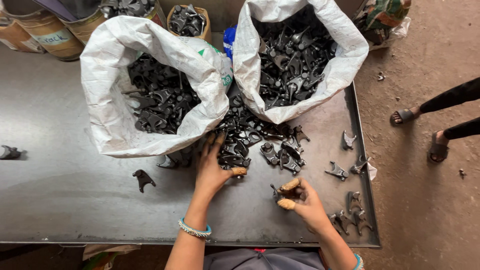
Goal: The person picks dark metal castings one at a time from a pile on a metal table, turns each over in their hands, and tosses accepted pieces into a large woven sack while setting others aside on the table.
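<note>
A heap of dark metal fork-shaped parts (255, 142) lies in the middle of a grey metal table (65, 185). My left hand (212, 167) rests palm down on the near edge of that heap, fingers spread over the parts, thumb and fingertips wrapped in tan tape. My right hand (302, 200) pinches one small dark metal part (276, 192) between taped thumb and fingers, just above the table. Two white woven sacks stand behind the heap, the left sack (107, 90) and the right sack (345, 60), both full of the same dark parts.
Loose parts lie near the table's right edge (350, 212), with single parts further left (143, 178) and at the far left (9, 152). Drums and a box of parts (187, 21) stand behind. Another person's sandalled feet (420, 132) are on the dirt floor at right.
</note>
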